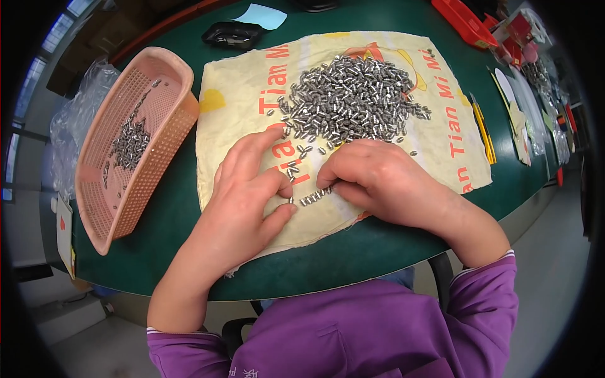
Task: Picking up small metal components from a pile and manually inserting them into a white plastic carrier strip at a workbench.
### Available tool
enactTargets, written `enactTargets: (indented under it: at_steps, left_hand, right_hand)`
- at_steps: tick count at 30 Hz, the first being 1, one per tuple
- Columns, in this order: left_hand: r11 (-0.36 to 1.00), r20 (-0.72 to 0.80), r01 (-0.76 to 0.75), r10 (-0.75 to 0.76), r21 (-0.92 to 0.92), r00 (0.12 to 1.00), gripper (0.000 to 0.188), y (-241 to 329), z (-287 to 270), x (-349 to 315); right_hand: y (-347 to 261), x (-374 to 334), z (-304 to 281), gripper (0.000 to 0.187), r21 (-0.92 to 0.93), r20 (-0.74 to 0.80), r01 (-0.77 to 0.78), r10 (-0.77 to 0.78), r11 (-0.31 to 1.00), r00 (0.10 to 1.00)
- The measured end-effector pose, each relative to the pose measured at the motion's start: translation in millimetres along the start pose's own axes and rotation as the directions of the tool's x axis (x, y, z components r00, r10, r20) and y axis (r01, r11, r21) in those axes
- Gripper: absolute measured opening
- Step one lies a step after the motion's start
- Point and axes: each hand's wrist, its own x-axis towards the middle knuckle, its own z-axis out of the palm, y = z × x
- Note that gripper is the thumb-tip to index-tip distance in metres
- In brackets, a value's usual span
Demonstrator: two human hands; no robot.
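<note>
A large heap of small, shiny, barrel-shaped metal pieces (353,94) lies on a pale yellow printed cloth (246,82). Near the cloth's front edge, several of these pieces form a short slanting row (313,197). My left hand (242,189) is to the left of this row, with one metal piece (291,200) between the tips of thumb and forefinger. Its other fingers stretch toward the heap's left edge, beside a few loose pieces. At the row's right end, my right hand (372,179) has its thumb and forefinger pinched on a metal piece; the remaining fingers are curled under.
To the left, a pink perforated plastic basket (183,104) holds more metal pieces. A black tray (233,36) and light blue paper (261,16) lie at the back of the green table (277,274). Yellow-handled tools (484,129) and a red bin (463,22) are on the right.
</note>
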Motion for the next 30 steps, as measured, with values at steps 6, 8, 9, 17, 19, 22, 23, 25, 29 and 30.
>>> enactTargets:
  at_steps: [6, 8, 9, 17, 19, 22, 23, 25, 29, 30]
  left_hand:
    - [1.000, -0.020, -0.004, 0.004, -0.026, 1.000, 0.027, -0.7, 6.3, 0.5]
    - [1.000, -0.025, -0.005, 0.004, -0.025, 1.000, 0.028, -0.2, 7.1, 0.2]
    - [1.000, -0.024, -0.004, 0.004, -0.024, 1.000, 0.028, -0.1, 7.5, 0.0]
    - [1.000, -0.041, -0.013, 0.012, -0.028, 0.999, 0.029, 0.0, 8.8, 0.6]
    - [1.000, -0.041, -0.010, 0.009, -0.026, 0.999, 0.029, 0.5, 9.0, 0.3]
    - [1.000, -0.041, -0.010, 0.009, -0.024, 0.999, 0.028, 0.9, 8.6, 0.3]
    - [1.000, -0.040, -0.010, 0.010, -0.024, 0.999, 0.028, 1.1, 8.5, 0.3]
    - [1.000, -0.039, -0.013, 0.012, -0.027, 0.999, 0.028, 0.8, 8.5, 0.7]
    - [1.000, -0.028, -0.014, 0.013, -0.027, 1.000, 0.030, 0.6, 7.4, 0.1]
    - [1.000, -0.029, -0.015, 0.014, -0.026, 0.999, 0.030, 0.5, 7.1, 0.2]
  right_hand:
    - [0.2, -0.5, 2.8, 0.024, 0.072, 0.012, -0.031, 0.030, 0.997, 0.999]
    - [-0.7, -1.0, 3.7, 0.025, 0.099, 0.016, -0.039, 0.038, 0.994, 0.999]
    - [-0.9, -0.9, 4.3, 0.025, 0.100, 0.016, -0.039, 0.038, 0.994, 0.999]
    - [-1.1, -1.2, 6.0, 0.026, 0.126, 0.025, -0.045, 0.042, 0.991, 0.999]
    - [-0.6, -0.7, 6.3, 0.026, 0.129, 0.024, -0.038, 0.035, 0.991, 0.999]
    - [-0.6, 0.0, 6.3, 0.026, 0.135, 0.022, -0.028, 0.025, 0.990, 0.999]
    - [-0.8, 0.1, 6.3, 0.026, 0.138, 0.023, -0.025, 0.022, 0.990, 0.999]
    - [-1.9, 0.2, 5.4, 0.026, 0.139, 0.025, -0.027, 0.024, 0.990, 0.999]
    - [-1.5, -1.4, 6.0, 0.027, 0.152, 0.013, -0.021, 0.019, 0.988, 1.000]
    - [-1.3, -1.3, 5.8, 0.027, 0.151, 0.013, -0.020, 0.018, 0.988, 1.000]
